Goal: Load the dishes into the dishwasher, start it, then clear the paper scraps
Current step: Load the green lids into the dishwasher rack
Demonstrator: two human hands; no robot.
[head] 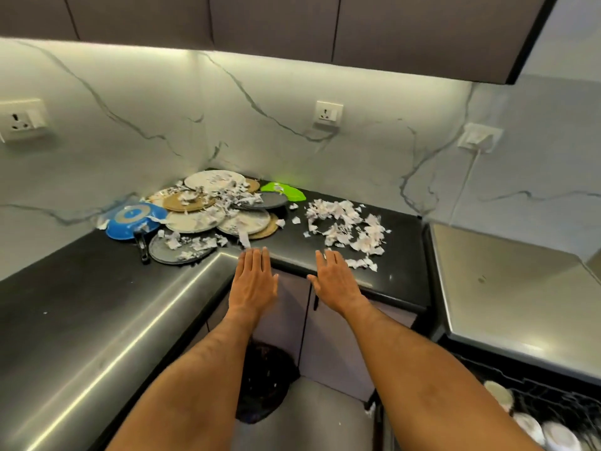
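Open hands short of scraps

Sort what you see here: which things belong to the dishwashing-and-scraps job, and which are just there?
Job: plates, blue plate, grey plate, paper scraps, dishwasher rack, bin, both hands.
Just there: wall sockets, green item, upper cabinets.

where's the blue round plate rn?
Head view, left end of the dish pile in the counter corner: the blue round plate lies flat beside the tan round plate, just behind a black-handled dark pan.
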